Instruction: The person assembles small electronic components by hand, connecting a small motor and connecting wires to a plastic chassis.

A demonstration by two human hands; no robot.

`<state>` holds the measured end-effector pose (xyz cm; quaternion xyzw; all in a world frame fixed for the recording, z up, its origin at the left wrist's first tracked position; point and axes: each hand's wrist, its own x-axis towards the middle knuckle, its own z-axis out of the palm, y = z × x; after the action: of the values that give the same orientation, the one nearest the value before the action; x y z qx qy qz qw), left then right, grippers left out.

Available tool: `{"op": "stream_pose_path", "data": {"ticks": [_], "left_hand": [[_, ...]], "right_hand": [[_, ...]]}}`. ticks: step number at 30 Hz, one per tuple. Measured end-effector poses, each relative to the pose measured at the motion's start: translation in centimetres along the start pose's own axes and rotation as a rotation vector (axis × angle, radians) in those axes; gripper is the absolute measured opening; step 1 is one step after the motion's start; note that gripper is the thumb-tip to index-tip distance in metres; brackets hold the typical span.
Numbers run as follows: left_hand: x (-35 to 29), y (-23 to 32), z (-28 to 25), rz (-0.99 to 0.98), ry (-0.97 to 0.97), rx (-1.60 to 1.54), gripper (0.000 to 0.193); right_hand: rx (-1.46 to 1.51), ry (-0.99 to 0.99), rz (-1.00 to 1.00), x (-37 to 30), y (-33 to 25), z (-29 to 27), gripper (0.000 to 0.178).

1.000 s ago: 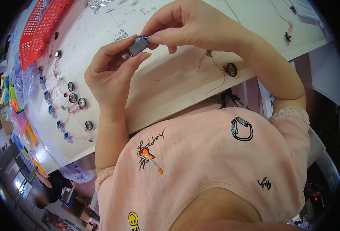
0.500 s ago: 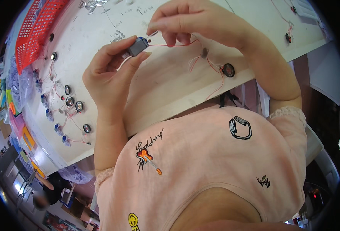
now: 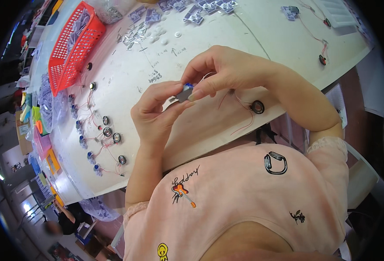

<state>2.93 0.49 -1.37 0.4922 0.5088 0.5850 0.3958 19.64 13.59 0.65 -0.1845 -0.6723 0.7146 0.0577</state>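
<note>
My left hand (image 3: pixel 155 104) pinches a small grey motor (image 3: pixel 183 95) with a blue end between thumb and fingers, above the near part of the table. From the right, my right hand (image 3: pixel 229 69) closes thumb and fingertips at the motor's blue end. A thin pale wire (image 3: pixel 208 75) loops out between those fingers; its tip is hidden by them. To the right, close to the table's front edge, lies a round black speaker (image 3: pixel 257 107) with red wires attached.
Several speakers (image 3: pixel 107 132) wired to small blue parts lie at left. Behind them stands a red perforated basket (image 3: pixel 61 71). Metal pins (image 3: pixel 133 37), white discs (image 3: pixel 157 34) and pale purple plastic parts (image 3: pixel 194 15) lie further back. A white tray (image 3: pixel 335 13) is at far right.
My right hand has come down to the motor, and its fingertips now meet the blue end. The view has shifted, so more of the table's far side shows.
</note>
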Motion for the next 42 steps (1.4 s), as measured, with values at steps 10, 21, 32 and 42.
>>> {"op": "stream_pose_path", "data": {"ticks": [10, 21, 32, 42], "left_hand": [[2.5, 1.4, -0.2, 0.152, -0.09, 0.333, 0.036], [15.7, -2.7, -6.3, 0.105, 0.028, 0.916, 0.043], [18.7, -4.6, -3.6, 0.036, 0.049, 1.209, 0.056], [17.1, -4.3, -0.2, 0.3, -0.037, 1.022, 0.049]], "right_hand": [[0.03, -0.006, -0.061, -0.3, -0.8, -1.3, 0.022], [0.185, 0.271, -0.228, -1.7, -2.2, -2.9, 0.025], [-0.01, 0.288, -0.275, -1.8, -1.7, -3.6, 0.023], [0.221, 0.73, -0.52, -4.4, -2.9, -8.6, 0.023]]}}
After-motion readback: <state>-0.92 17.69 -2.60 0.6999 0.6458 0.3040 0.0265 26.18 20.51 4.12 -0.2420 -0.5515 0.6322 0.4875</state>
